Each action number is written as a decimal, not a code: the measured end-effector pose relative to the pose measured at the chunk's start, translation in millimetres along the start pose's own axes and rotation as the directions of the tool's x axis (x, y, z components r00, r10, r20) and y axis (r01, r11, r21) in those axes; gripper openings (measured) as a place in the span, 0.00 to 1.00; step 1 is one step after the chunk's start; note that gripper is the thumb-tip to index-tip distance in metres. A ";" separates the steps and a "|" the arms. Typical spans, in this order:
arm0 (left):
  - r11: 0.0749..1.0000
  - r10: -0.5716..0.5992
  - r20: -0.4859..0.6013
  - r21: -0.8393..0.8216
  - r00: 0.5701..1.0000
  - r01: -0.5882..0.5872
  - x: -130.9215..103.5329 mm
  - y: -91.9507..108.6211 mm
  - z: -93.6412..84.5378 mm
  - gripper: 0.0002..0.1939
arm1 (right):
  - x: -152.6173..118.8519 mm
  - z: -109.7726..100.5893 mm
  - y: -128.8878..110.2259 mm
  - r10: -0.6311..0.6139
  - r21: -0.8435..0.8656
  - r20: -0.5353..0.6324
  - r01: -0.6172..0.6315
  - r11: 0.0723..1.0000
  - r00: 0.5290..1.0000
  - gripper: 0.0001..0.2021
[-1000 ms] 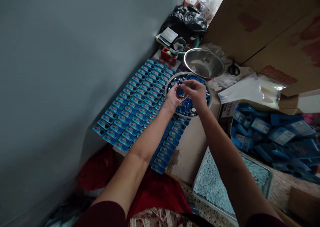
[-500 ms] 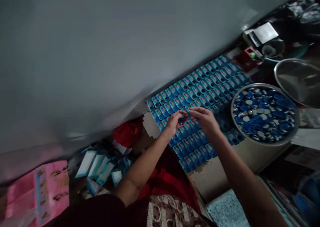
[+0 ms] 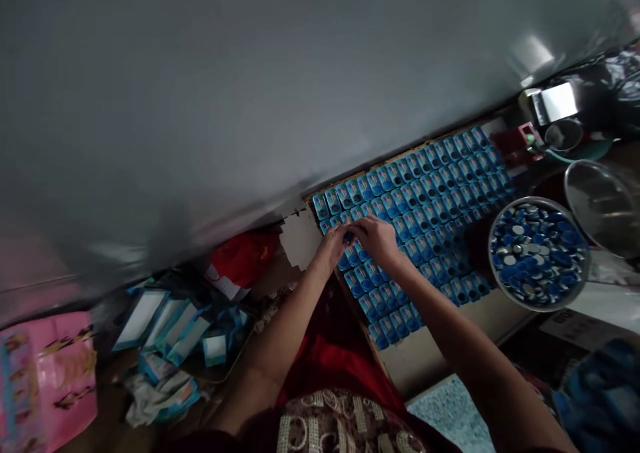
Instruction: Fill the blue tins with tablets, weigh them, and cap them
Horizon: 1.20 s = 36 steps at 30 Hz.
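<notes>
My left hand is cupped round a small dark blue piece, perhaps more than one, above the near-left part of the rows. My right hand is brought up against it, its fingers bent down and closed over the left fingertips. What the right fingers pinch, if anything, is hidden. Below both hands, rows of small blue printed packs lie side by side, many showing a dark round spot. To the right stands a round metal bowl full of loose blue and silver oval pieces.
A clear round lid or bowl leans beyond the metal bowl. A scale stands at the far right. Flattened blue-and-white cartons, a red bag and a pink printed package lie left. A grey wall borders the back.
My right hand has moved left and closed in on the left hand; a small gap separated them before. The view has shifted, so the bowl and packs appear further right.
</notes>
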<state>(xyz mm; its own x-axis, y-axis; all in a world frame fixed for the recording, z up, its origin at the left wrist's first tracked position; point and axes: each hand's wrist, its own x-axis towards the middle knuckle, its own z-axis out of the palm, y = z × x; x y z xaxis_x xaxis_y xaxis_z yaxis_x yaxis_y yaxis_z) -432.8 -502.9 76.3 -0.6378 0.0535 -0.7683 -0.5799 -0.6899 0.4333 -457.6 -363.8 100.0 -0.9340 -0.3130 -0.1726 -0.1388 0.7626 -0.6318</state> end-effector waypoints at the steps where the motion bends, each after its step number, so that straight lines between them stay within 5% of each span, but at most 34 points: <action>1: 1.000 -0.001 0.005 -0.012 1.000 0.001 2.6 4.4 0.2 0.14 | 6.2 0.1 2.6 -0.008 -0.001 -0.014 0.008 1.000 1.000 0.10; 6: 0.997 -0.064 0.062 -0.033 0.996 0.066 9.2 34.9 -3.5 0.11 | 47.6 -5.5 22.8 0.236 0.180 -0.058 -0.222 0.958 0.970 0.08; 10: 0.993 -0.098 0.097 -0.062 0.990 0.104 9.1 50.9 -14.7 0.12 | 83.2 -7.3 30.8 0.214 -0.054 -0.149 -0.224 0.973 0.965 0.08; 19: 1.000 0.006 0.204 -0.018 0.979 -0.002 15.2 37.6 -36.9 0.21 | 131.5 -12.1 30.0 0.345 -0.476 -0.003 -0.305 0.825 0.939 0.11; 24: 0.997 0.007 0.222 0.072 0.975 -0.024 15.0 23.4 -42.3 0.24 | 106.5 -18.4 17.2 0.198 -0.445 -0.051 -0.200 0.873 0.979 0.06; 30: 0.995 0.008 0.221 0.098 0.975 -0.030 18.1 14.2 -34.6 0.22 | 30.1 6.3 4.3 -0.075 -0.070 0.079 0.081 0.994 0.994 0.11; 36: 0.986 0.008 0.341 0.156 0.940 -0.065 19.7 19.0 -25.7 0.26 | 20.1 23.8 11.5 -0.008 0.074 0.026 0.006 0.997 1.000 0.08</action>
<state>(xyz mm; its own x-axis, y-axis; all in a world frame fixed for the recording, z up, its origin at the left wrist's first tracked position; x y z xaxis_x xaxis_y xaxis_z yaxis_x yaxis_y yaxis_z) -443.4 -533.5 57.3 -0.7768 0.2907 -0.5586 -0.6093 -0.5709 0.5503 -470.1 -374.8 71.3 -0.9238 -0.3337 -0.1875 -0.1197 0.7170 -0.6867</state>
